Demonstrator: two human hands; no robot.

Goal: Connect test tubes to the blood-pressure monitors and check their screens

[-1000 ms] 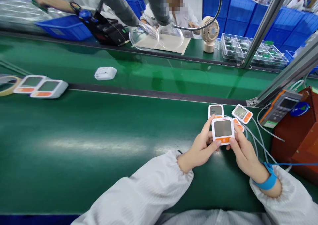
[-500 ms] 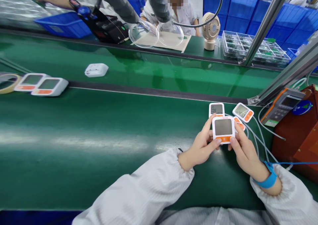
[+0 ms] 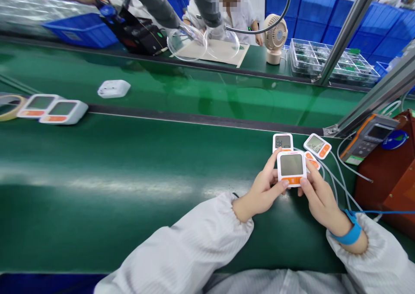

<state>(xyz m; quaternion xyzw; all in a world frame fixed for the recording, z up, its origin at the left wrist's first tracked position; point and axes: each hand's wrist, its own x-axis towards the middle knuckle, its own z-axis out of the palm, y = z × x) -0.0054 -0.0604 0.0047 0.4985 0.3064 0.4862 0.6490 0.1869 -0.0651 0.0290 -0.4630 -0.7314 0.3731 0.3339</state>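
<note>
- Left hand (image 3: 261,193) and right hand (image 3: 319,199) pinch the white-orange monitor unit (image 3: 291,167) between them, screen up.
- Unit sits above the green bench (image 3: 129,177); two tubed units (image 3: 283,141) lie at its 12 and 1 o'clock.

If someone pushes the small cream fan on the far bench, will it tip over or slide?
The fan probably tips rather than slides: its round head sits high on a narrow base. It looks like light plastic, so a small push may move it. The held device is far from it.
</note>
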